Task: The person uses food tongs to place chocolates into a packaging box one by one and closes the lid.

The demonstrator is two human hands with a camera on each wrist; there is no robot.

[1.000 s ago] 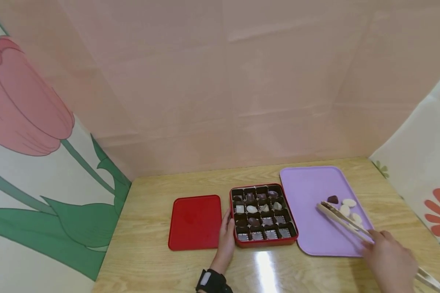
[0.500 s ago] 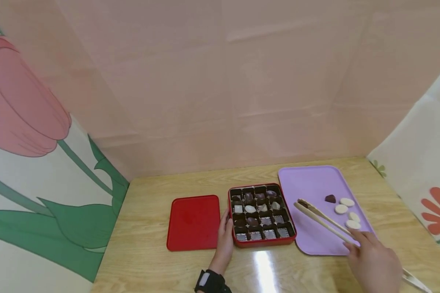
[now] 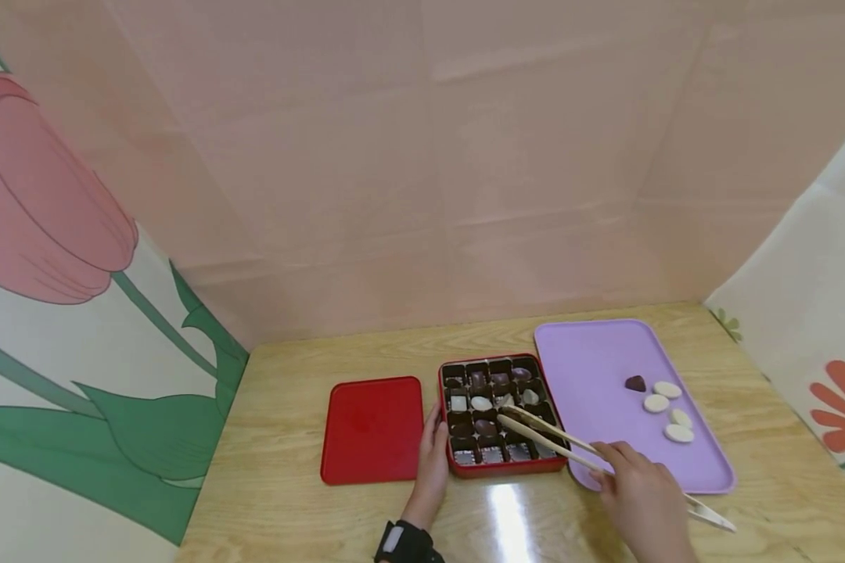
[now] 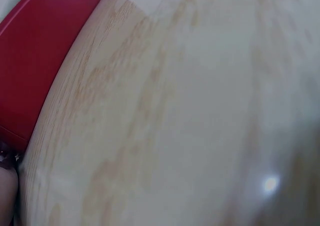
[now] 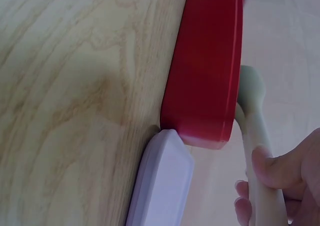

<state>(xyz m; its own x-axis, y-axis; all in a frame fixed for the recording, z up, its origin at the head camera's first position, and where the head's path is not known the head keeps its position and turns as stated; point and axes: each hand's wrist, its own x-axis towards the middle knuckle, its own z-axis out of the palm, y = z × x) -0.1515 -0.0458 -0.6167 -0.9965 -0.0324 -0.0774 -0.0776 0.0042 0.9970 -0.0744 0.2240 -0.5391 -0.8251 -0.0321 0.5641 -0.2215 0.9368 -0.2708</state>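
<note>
In the head view, my right hand point(image 3: 644, 496) grips long cream tongs point(image 3: 552, 446). Their tips are over the red box point(image 3: 507, 471), around its third row, with a small dark chocolate point(image 3: 518, 417) between them. Divided into square compartments, the box holds dark and white chocolates in its back rows; the front row shows bare silvery bottoms. My left hand point(image 3: 433, 461) rests its fingers along the box's left side. The right wrist view shows thumb and fingers around the tongs point(image 5: 257, 136), close beside the red wall.
Right of the box lies a lilac tray point(image 3: 584, 360) with one dark piece point(image 3: 635, 383) and several cream ovals point(image 3: 656, 403). A flat red lid point(image 3: 372, 430) lies left of my left hand. A pink backdrop point(image 3: 422, 195) rises behind the wooden table point(image 3: 289, 414).
My right hand has carried the tongs, with the dark chocolate, left from the tray to over the box. The left hand stays at the box's side.
</note>
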